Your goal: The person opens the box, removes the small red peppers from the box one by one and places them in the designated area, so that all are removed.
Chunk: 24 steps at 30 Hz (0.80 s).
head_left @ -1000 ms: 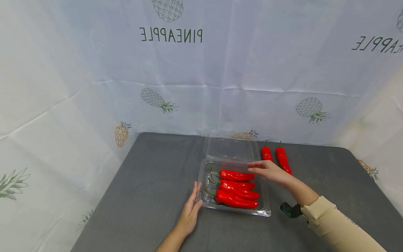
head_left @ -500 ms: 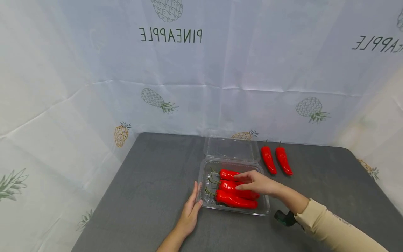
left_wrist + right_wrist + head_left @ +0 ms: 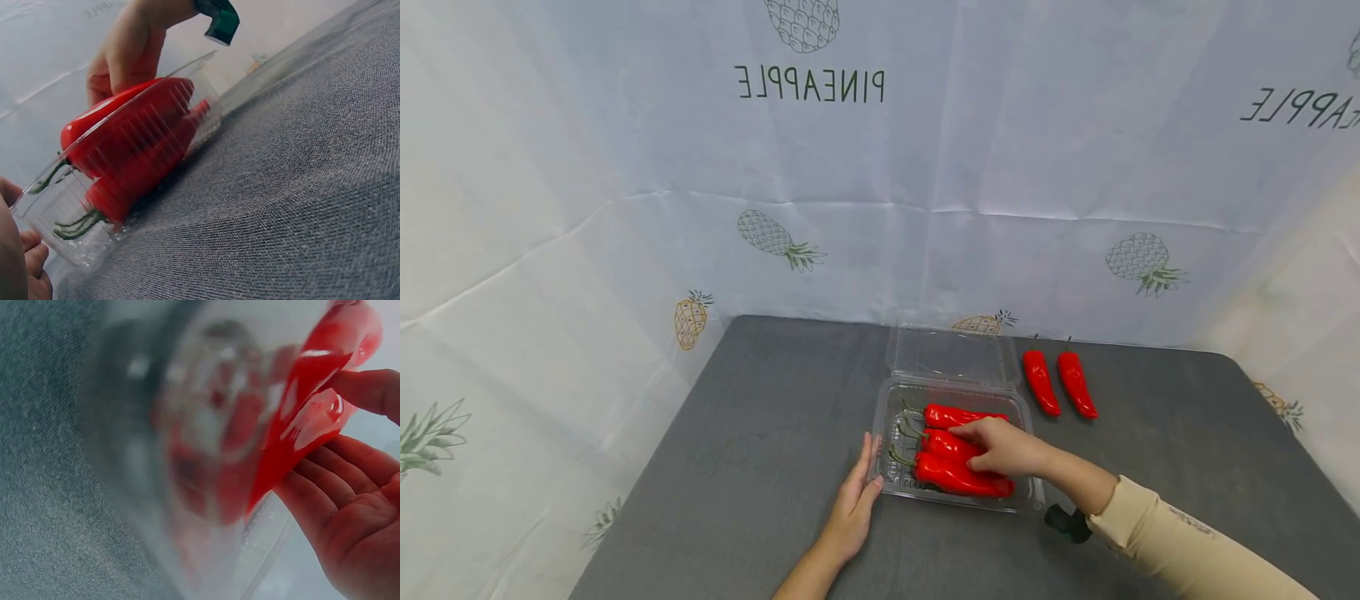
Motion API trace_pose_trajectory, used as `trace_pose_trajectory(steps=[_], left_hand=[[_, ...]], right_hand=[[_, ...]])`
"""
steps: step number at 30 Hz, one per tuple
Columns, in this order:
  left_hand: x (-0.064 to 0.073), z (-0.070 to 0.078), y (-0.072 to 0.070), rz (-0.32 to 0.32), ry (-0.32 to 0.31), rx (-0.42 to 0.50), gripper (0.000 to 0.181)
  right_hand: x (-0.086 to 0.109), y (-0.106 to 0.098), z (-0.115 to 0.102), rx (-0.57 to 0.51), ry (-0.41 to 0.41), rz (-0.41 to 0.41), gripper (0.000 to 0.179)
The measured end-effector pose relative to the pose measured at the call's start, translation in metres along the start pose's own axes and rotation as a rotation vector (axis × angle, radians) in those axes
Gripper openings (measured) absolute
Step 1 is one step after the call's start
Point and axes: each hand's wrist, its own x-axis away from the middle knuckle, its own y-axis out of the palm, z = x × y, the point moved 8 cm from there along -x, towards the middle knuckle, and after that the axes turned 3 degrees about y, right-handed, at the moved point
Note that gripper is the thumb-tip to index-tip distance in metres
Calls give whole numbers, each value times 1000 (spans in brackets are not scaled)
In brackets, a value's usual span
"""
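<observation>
A clear plastic container (image 3: 955,502) lies open on the grey table with several red peppers inside, their green stems pointing left. My left hand (image 3: 850,504) holds its front left corner, thumb on the front side and fingers along the left wall. Over the container's right half, my right hand (image 3: 1007,446) grips a middle red pepper (image 3: 947,446), covering its right end. In the right wrist view the thumb and fingers lie on either side of that pepper (image 3: 300,419). Another pepper (image 3: 955,477) lies nearest the front, and one more (image 3: 958,416) at the back.
The hinged clear lid (image 3: 951,350) leans back behind the container. To its right, two red peppers lie on the table, a left one (image 3: 1041,382) and a right one (image 3: 1077,383). White pineapple-print cloth (image 3: 850,267) hangs around the table. A dark wrist device (image 3: 1067,523) is on the right wrist.
My right hand has come down and left from above the container's back right corner and now grips a middle pepper. The left hand has stayed at the corner.
</observation>
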Motion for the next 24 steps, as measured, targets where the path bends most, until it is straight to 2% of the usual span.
trace_pose_trajectory(steps=[7, 13, 20, 24], left_hand=[[0, 0, 0, 0, 12, -11, 58], [0, 0, 0, -3, 12, -2, 58], [0, 0, 0, -6, 19, 4, 58], [0, 0, 0, -9, 5, 9, 58]], right_hand=[[-3, -3, 1, 60, -31, 35, 52], [-4, -3, 3, 69, -50, 54, 51], [-3, -6, 2, 99, -122, 105, 45], [-2, -6, 3, 117, -144, 99, 45]])
